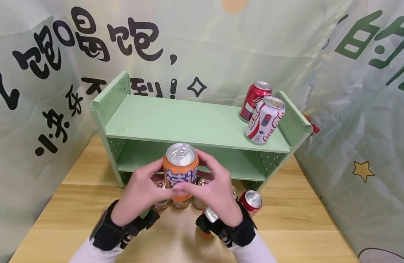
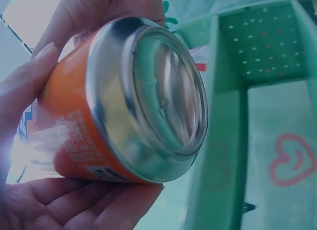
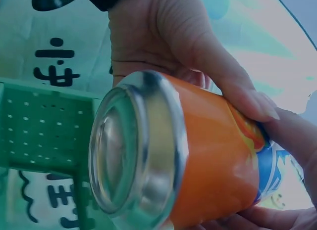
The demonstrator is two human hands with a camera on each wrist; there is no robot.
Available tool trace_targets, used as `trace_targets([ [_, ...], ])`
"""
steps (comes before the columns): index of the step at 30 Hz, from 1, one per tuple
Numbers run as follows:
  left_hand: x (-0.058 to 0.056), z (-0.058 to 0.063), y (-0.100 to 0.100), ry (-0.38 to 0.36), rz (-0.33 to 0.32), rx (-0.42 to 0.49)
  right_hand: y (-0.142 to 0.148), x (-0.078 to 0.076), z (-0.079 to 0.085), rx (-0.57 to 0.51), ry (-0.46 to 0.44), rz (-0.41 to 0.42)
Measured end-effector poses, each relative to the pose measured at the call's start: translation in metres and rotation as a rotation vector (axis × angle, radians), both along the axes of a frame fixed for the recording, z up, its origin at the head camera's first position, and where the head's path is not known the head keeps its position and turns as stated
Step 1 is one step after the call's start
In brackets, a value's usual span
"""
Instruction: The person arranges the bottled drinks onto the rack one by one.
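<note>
An orange soda can [image 1: 181, 168] with blue-and-white lettering is held up in front of the green shelf [image 1: 169, 117], silver lid on top. Around its left side curls my left hand [image 1: 140, 191]; my right hand [image 1: 219, 188] grips the right side, and both thumbs meet across the front. From the left wrist view, the can's silver base [image 2: 166, 94] faces the camera with fingers on both sides of the orange wall. The right wrist view also shows the base [image 3: 116, 151], a thumb lying along the can.
On the upper shelf at right stand a red can [image 1: 249, 100] and a white Coca-Cola can [image 1: 265, 120]. Several cans stand on the wooden table [image 1: 287, 223] below and behind my hands, partly hidden, with a red can [image 1: 251, 202] at right. Printed cloth [image 1: 202, 44] hangs behind.
</note>
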State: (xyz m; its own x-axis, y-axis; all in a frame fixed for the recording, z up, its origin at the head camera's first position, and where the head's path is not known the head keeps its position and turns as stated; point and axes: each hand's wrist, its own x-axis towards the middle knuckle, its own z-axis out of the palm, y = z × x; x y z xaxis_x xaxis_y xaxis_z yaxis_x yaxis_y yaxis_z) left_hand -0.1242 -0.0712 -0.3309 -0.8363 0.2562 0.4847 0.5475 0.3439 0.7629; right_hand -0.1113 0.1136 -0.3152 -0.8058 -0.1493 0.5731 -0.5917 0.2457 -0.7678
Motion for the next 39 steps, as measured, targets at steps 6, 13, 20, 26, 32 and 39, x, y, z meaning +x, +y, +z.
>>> trace_targets([
  [6, -0.013, 0.026, 0.003, 0.042, -0.026, -0.042, 0.005, -0.010, 0.023, 0.004, 0.006, -0.031],
  [13, -0.024, 0.043, 0.014, -0.009, -0.047, -0.016, 0.015, -0.021, 0.036, -0.024, 0.007, -0.036],
  [20, -0.034, 0.057, 0.020, -0.034, -0.093, 0.004, 0.017, -0.028, 0.045, -0.050, 0.032, -0.046],
  [26, -0.053, 0.076, 0.025, -0.120, -0.149, -0.030, 0.022, -0.040, 0.055, -0.070, 0.055, -0.058],
  [32, -0.073, 0.091, 0.037, -0.162, -0.201, -0.049, 0.034, -0.052, 0.067, -0.075, 0.042, -0.096],
  [39, -0.093, 0.095, 0.050, -0.161, -0.261, -0.047, 0.044, -0.066, 0.072, -0.043, 0.046, -0.128],
])
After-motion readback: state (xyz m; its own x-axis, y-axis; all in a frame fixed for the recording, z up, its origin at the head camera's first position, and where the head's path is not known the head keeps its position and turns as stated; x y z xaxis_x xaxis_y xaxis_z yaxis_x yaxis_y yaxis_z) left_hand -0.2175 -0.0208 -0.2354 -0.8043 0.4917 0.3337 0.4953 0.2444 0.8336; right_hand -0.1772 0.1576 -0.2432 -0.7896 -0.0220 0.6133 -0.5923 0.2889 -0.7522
